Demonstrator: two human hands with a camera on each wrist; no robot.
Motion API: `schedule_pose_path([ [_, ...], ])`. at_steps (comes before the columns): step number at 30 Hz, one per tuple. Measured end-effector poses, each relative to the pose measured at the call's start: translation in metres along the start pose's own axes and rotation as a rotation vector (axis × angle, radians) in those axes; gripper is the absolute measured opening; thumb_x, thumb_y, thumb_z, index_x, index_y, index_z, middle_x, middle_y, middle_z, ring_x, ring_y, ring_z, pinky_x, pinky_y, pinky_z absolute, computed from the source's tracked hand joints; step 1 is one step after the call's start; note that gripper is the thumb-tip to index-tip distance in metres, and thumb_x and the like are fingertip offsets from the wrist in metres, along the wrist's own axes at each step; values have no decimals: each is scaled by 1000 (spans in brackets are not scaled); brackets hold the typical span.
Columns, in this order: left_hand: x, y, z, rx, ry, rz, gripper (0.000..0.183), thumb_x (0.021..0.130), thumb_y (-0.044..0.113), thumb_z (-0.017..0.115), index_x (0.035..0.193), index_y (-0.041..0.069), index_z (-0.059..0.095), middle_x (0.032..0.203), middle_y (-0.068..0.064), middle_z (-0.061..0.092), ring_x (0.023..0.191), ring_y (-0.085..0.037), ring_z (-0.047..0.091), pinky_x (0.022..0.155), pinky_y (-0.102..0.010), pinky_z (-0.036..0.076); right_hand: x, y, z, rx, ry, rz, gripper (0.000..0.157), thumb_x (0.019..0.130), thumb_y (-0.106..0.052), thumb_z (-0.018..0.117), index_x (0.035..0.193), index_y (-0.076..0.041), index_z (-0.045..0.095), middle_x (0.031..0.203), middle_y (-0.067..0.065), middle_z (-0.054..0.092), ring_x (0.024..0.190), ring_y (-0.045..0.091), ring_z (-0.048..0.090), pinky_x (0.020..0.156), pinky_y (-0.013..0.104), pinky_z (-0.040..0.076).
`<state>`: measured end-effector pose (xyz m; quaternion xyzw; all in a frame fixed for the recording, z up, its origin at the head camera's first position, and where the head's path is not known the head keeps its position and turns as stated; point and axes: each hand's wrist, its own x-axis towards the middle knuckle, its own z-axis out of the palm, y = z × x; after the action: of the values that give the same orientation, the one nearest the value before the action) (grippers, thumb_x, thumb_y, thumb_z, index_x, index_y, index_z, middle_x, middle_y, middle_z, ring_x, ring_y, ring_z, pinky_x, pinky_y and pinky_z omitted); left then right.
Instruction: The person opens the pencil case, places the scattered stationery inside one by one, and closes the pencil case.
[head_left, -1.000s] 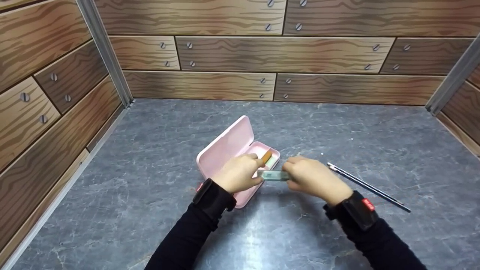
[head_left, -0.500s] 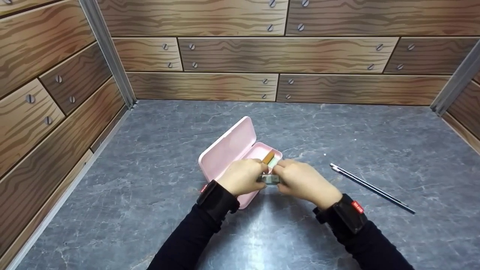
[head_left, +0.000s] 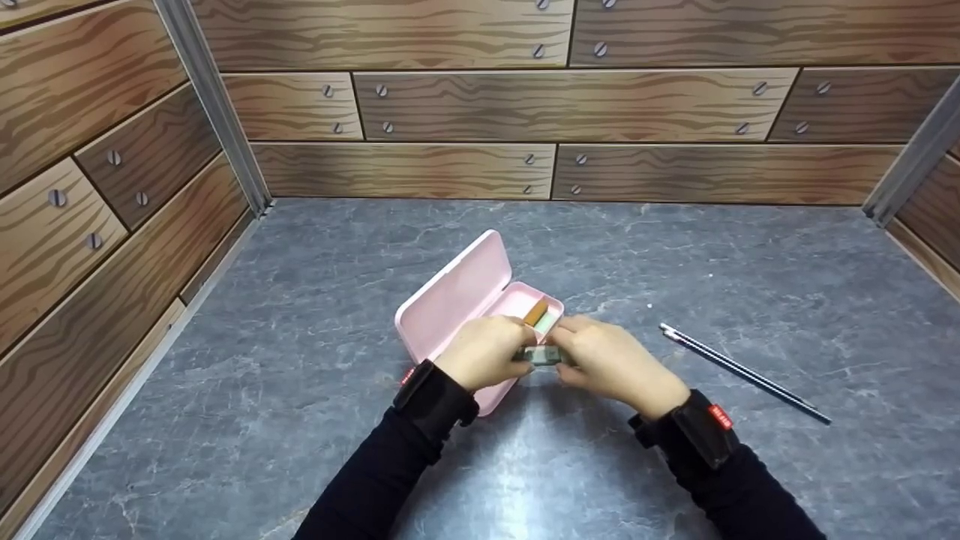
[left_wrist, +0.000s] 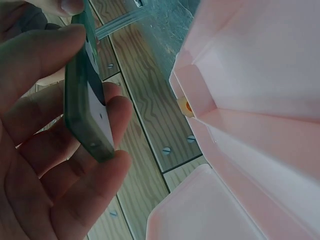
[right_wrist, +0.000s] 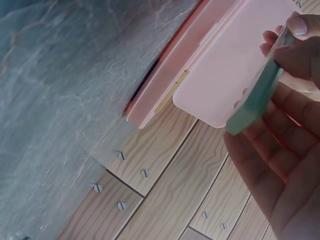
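Observation:
A small flat green see-through case point(head_left: 541, 355) with a white and dark face is held level between both hands. My left hand point(head_left: 484, 351) pinches one end between thumb and fingers. The other end is gripped by my right hand point(head_left: 611, 364), its thumb on the near side point(right_wrist: 287, 57). Below and left of the hands, an open pink pencil case point(head_left: 454, 296) lies on the table, lid raised. An orange-brown piece point(head_left: 535, 311) and a pale green piece point(head_left: 546, 323) sit in its far compartment. My left hand hides much of the case's middle.
Two dark patterned pencils point(head_left: 742, 371) lie side by side on the grey marbled table point(head_left: 360, 247), right of my right hand. Wood-patterned walls point(head_left: 450, 105) enclose the back and sides. Tiny white specks dot the table beyond the pencils.
The right hand has moved left, closer to the left hand, so less of the green case shows between them. During the last half second the hands have hardly moved.

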<state>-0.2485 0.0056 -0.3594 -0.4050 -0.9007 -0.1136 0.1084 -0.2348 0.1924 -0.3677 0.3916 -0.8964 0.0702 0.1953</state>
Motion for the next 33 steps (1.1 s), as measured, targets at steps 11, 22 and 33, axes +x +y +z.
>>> schedule_pose_path([
  [11,-1,-5,-1,-58,25,-7,9,68,12,66,78,10,66,67,5,50,57,-8,42,53,-21,37,-5,7,-7,24,16,24,25,62,-9,69,84,-11,57,80,-3,52,71,13,52,60,30,45],
  [22,-2,-7,-3,-68,40,2,11,71,11,67,82,9,67,68,2,53,56,-8,42,53,-20,35,-8,14,-10,12,-7,61,24,65,-9,70,86,-8,58,78,-1,53,65,13,51,56,30,45],
  [33,-4,-5,0,3,84,-4,15,70,16,68,84,11,68,69,2,54,58,-10,47,53,-22,39,-7,13,-9,15,-23,61,19,65,-10,70,79,-8,56,75,0,52,64,14,50,55,30,44],
])
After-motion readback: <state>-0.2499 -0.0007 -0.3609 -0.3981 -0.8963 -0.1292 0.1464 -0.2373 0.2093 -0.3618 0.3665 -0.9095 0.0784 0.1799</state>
